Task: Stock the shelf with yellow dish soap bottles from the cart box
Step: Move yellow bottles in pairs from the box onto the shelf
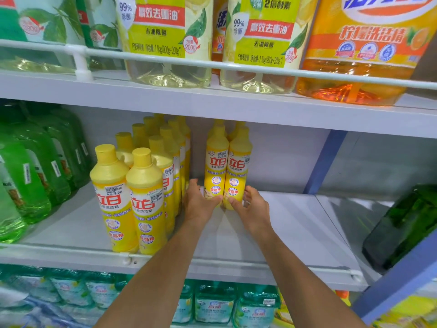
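Note:
Two yellow dish soap bottles stand upright side by side on the white middle shelf (295, 223), deep toward the back. My left hand (199, 202) grips the base of the left bottle (216, 166). My right hand (250, 207) grips the base of the right bottle (238, 169). More yellow caps show just behind this pair. To the left stands a block of several yellow bottles (146, 185) in rows reaching the shelf's front edge. The cart box is out of view.
Green bottles (30, 171) fill the shelf's left end. A dark green bottle (406, 223) stands at the right past the blue upright (324, 162). Large refill bottles sit on the shelf above behind a white rail (212, 65). Teal packs line the shelf below.

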A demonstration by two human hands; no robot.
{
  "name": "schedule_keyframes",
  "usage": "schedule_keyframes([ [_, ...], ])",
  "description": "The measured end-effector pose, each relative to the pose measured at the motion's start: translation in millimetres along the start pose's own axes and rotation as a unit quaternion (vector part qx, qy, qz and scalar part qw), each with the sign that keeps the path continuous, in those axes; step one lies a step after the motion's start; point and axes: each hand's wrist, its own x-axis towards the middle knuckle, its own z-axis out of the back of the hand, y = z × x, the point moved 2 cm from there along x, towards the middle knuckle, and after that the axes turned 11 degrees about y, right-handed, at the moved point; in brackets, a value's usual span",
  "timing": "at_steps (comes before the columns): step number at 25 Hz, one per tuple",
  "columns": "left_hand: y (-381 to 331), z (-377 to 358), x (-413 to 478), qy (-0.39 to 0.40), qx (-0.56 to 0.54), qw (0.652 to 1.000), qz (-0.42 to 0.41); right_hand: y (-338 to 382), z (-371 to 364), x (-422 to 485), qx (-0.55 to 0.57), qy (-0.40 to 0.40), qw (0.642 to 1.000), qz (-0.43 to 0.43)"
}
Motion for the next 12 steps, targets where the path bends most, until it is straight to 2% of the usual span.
schedule_keyframes([
  [3,-9.1,8.0,-16.6,0.063,0.168,0.984,-0.010,12.3,19.5,-14.4,-0.157,0.042,0.986,-0.023],
  [4,-13.6,10.4,-27.5,0.098,0.251,0.963,-0.020,18.4,25.8,-22.8,-0.198,0.064,0.978,-0.028],
  [7,-27.0,19.8,-61.0,0.185,0.464,0.866,-0.039,34.4,36.8,-52.2,-0.316,0.137,0.939,-0.011],
  [9,-36.4,30.9,-83.9,0.218,0.525,0.821,-0.055,47.5,38.5,-75.1,-0.379,0.165,0.911,0.004],
  [12,-42.0,49.5,-114.7,0.253,0.569,0.779,-0.068,63.0,35.8,-111.2,-0.438,0.167,0.883,0.014],
])
